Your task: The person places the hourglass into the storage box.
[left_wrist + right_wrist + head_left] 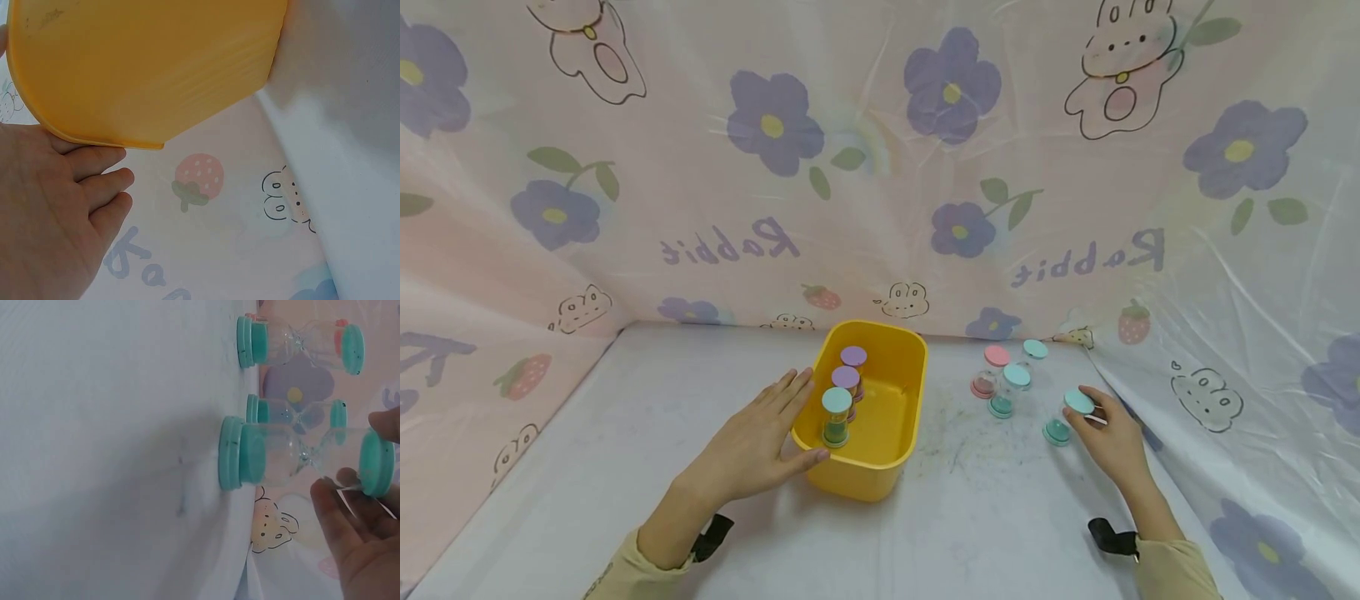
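Observation:
My right hand pinches the top of a teal-capped hourglass, thumb on one side and fingers on the other. Teal sand fills its lower bulb in the right wrist view; whether its base touches the table I cannot tell. My left hand, fingers straight, rests against the left rim of a yellow bin. Inside that bin, a teal hourglass stands nearest me, with two purple-capped ones, a nearer hourglass and a farther hourglass, in a row behind it.
Right of the bin stand a pink hourglass, a teal hourglass and another teal one farther back. A white cloth covers the table. Patterned curtain hangs behind and along both sides.

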{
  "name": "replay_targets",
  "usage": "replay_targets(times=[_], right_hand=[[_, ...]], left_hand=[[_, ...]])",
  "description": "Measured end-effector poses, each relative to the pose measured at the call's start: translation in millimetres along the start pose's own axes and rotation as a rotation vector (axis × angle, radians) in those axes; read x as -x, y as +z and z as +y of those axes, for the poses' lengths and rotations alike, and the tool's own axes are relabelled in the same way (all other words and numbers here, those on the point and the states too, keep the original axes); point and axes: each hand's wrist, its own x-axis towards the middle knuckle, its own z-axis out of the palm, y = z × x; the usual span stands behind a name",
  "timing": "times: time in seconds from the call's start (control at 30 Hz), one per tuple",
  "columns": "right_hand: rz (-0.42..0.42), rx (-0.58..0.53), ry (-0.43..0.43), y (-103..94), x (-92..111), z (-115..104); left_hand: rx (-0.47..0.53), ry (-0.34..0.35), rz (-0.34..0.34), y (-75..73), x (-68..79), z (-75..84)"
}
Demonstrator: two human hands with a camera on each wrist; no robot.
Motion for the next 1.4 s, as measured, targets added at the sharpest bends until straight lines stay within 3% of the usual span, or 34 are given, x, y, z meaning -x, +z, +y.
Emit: replay_targets(times=[0.67,1.07,1.4], right_hand=[[0.092,-0.023,-0.018,4.5,5,-16],[0.162,-0.125,-0.169,6.0,6,-51],[0.211,-0.278,-0.375,7.1,0,-88]], left_hand=[[0.016,-0.004,-0.008,-0.5,-0.6,1.1],[0.014,-0.001,-0.01,-0.2,0.1,0.9],[0.013,-0.004,-0.009,-1.3,0.1,1.6]])
